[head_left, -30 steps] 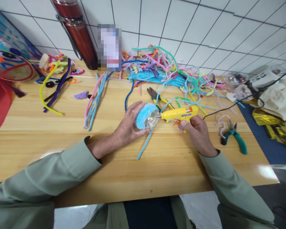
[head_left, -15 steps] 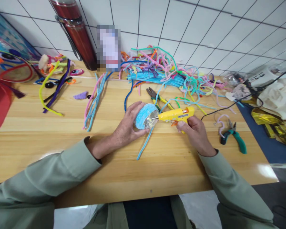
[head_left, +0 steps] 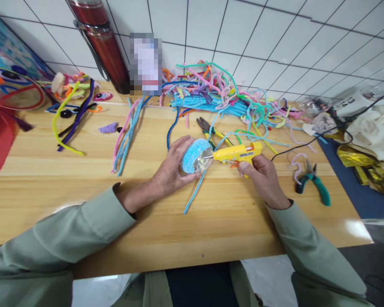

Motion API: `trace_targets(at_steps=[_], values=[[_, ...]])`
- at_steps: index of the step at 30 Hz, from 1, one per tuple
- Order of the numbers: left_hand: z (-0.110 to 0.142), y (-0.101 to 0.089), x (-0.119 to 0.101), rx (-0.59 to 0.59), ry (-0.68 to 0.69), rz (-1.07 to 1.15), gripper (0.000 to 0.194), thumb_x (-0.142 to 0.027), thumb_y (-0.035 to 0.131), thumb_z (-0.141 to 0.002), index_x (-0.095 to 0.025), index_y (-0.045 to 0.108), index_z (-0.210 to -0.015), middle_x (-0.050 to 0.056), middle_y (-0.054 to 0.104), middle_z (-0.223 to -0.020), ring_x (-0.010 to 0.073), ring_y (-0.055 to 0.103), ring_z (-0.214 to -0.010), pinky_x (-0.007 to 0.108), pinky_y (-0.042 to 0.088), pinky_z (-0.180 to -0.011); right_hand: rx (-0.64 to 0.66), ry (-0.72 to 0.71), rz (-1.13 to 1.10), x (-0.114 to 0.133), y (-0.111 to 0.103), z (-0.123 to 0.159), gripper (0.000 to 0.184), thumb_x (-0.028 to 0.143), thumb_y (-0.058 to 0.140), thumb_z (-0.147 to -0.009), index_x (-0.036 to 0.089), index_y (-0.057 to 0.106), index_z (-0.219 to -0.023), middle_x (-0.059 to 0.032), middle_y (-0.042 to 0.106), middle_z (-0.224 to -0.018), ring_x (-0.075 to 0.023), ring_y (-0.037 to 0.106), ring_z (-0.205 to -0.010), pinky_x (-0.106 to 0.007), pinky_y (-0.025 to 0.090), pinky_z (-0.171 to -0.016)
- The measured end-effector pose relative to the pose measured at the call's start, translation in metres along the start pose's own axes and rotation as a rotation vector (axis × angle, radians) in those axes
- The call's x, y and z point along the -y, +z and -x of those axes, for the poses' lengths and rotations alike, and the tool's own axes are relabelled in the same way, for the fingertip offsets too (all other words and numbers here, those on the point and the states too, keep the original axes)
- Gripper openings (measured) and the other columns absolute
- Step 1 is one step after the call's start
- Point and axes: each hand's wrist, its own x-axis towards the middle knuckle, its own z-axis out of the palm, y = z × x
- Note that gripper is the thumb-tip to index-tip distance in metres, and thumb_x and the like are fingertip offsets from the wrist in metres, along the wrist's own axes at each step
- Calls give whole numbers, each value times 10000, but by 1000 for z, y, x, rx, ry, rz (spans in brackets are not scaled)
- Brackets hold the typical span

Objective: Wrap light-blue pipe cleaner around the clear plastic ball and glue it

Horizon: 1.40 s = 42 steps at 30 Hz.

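My left hand (head_left: 172, 166) grips a clear round ball (head_left: 192, 156) from its left side, fingers over the top and thumb underneath. Light-blue pipe cleaner covers the ball's left part; the right part is bare and see-through. In my right hand (head_left: 260, 175) is a yellow hot glue gun (head_left: 237, 153), its nozzle pointing left at the bare part, at or very near the surface. My fingers are wrapped round its handle by the orange trigger. A loose light-blue pipe cleaner (head_left: 194, 192) runs out below the ball onto the table. Pliers with yellow-green handles (head_left: 208, 126) lie just behind the ball.
A tangled heap of coloured pipe cleaners (head_left: 211, 100) lies along the tiled wall. Green-handled pliers (head_left: 316, 183) rest at the right, near the black cord (head_left: 307, 140). A red thermos (head_left: 99, 47) stands at the back left, with pink and blue pipe cleaners (head_left: 126, 136) in front.
The glue gun and my right hand have shifted very slightly to the right. My left hand and the ball look unmoved.
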Motion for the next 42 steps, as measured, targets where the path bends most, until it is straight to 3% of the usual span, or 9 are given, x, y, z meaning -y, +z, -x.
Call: trace_targets(at_steps=[4, 8, 13, 16, 23, 30, 33, 37, 42], values=[[0, -1, -1, 14, -6, -15, 1037, -445, 856, -916, -334, 210, -1719, 186, 441, -1671, 396, 458, -1575, 631, 450, -1285, 44, -35, 14, 2, 0, 0, 512, 681, 771, -891, 225, 646, -694, 22, 581, -610, -136, 464, -560, -296, 406, -565], [0, -1, -1, 11, -5, -11, 1043, -442, 862, -909, -332, 211, -1717, 191, 445, -1661, 398, 454, -1577, 641, 449, -1284, -8, 1, 13, 2, -1, 0, 520, 714, 776, -865, 230, 656, -719, 14, 596, -622, -146, 480, -563, -291, 387, -537], [0, 0, -1, 19, -17, -14, 1042, -446, 856, -913, -347, 203, -1718, 182, 440, -1666, 398, 454, -1575, 643, 448, -1285, 38, -10, 30, 5, 1, 0, 523, 698, 772, -876, 236, 631, -675, 15, 575, -600, -156, 499, -578, -311, 447, -578], [0, -1, -2, 7, -13, -2, 1015, -443, 848, -921, -334, 225, -1715, 187, 443, -1663, 392, 455, -1575, 628, 453, -1286, 14, 3, 5, 5, -1, -1, 536, 711, 777, -866, 237, 613, -676, 15, 581, -600, -151, 486, -566, -302, 424, -552], [0, 0, -1, 18, -31, -8, 1033, -422, 869, -903, -322, 230, -1709, 195, 441, -1666, 399, 455, -1577, 642, 437, -1294, -50, 118, -1, 1, -44, 4, 426, 603, 769, -925, 235, 616, -772, 13, 610, -662, -152, 515, -597, -304, 409, -576], [0, 0, -3, 4, -23, -16, 1047, -414, 885, -880, -315, 238, -1697, 196, 454, -1653, 413, 456, -1573, 648, 445, -1286, 90, 261, 216, -3, -80, 27, 333, 529, 784, -888, 234, 645, -819, 35, 564, -695, -159, 505, -637, -299, 412, -587], [-1, -3, -7, 22, -6, -2, 988, -400, 820, -929, -303, 220, -1708, 204, 424, -1672, 411, 418, -1598, 652, 427, -1295, 106, 262, 312, -14, -89, 30, 376, 538, 739, -910, 237, 596, -734, 35, 538, -659, -163, 494, -634, -298, 387, -584], [-2, -6, -11, 31, 20, -15, 881, -350, 706, -994, -311, 202, -1715, 193, 400, -1682, 396, 372, -1623, 656, 415, -1300, 152, 245, 436, -31, -100, 23, 397, 605, 651, -949, 244, 649, -785, 12, 587, -684, -200, 543, -661, -322, 414, -602], [-2, -2, -11, -17, -9, -22, 872, -345, 749, -962, -302, 267, -1688, 180, 451, -1590, 367, 469, -1526, 627, 472, -1259, 24, 123, 784, -50, -103, 16, 384, 565, 584, -974, 229, 715, -843, -73, 723, -835, -262, 639, -780, -393, 476, -719]])
